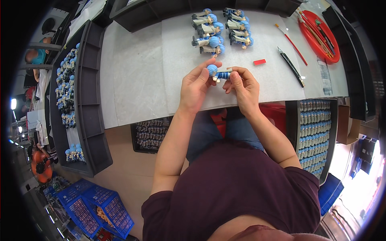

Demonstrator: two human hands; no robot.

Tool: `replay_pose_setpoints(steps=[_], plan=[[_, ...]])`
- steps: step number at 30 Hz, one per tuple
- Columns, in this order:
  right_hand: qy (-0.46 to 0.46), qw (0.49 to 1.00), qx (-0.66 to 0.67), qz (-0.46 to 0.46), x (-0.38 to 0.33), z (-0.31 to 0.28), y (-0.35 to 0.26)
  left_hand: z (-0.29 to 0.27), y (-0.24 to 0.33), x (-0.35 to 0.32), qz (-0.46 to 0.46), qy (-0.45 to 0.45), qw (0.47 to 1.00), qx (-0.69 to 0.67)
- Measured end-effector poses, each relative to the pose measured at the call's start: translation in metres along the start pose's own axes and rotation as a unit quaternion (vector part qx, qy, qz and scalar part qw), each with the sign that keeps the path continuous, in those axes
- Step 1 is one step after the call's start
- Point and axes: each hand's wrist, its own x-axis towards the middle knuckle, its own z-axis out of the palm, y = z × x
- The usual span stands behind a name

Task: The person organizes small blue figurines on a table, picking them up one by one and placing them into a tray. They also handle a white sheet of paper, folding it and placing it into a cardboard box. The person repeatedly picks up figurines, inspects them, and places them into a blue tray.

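Both hands meet at the middle of the frame, above the near edge of the bench (136,80). The left hand (195,86) is closed on the blue head of a small figure (217,73), and the right hand (243,86) pinches its body from the other side, fingers narrow. The figure lies sideways between the fingertips, over the white sheet that covers the bench.

Just above the hands, a group of finished figures (221,30) lies in two short rows, near but not touching. To the right are a red piece (259,62), a knife (290,66) and a brush (291,44), and a red dish (319,34) in the upper right corner. The sheet to the left of the hands is open. A dark tray (86,100) with more figures stands along the left edge of the bench.
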Motion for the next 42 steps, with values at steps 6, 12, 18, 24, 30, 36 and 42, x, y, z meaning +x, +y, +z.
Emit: replay_pose_setpoints(steps=[6, 12, 18, 24, 30, 36, 42], plan=[[-0.005, 1.0, -0.004, 0.024, 0.001, -0.001, -0.001, -0.002, -0.002, 0.0, 0.007, 0.007, 1.0, 0.019], [0.01, 1.0, 0.009, -0.001, 0.0, -0.001, -0.003, 0.001, -0.003, 0.0, 0.013, 0.019, 1.0, 0.021], [0.012, 0.913, -0.284, -0.294, -0.013, 0.01, -0.004, -0.005, -0.006, -0.001, 0.017, 0.06, 0.998, 0.011], [0.035, 0.897, -0.29, -0.332, -0.003, -0.001, 0.006, -0.01, -0.011, 0.001, 0.023, 0.054, 0.998, 0.038], [0.005, 0.85, -0.317, -0.42, -0.006, -0.029, -0.009, -0.01, -0.017, -0.002, 0.043, -0.024, 0.994, 0.1], [0.191, 0.837, -0.311, -0.409, -0.034, -0.122, -0.051, 0.004, -0.018, -0.004, 0.088, -0.043, 0.964, 0.246], [0.485, 0.724, -0.434, -0.231, -0.153, -0.284, -0.068, 0.011, -0.018, -0.006, 0.089, 0.022, 0.95, 0.299]])
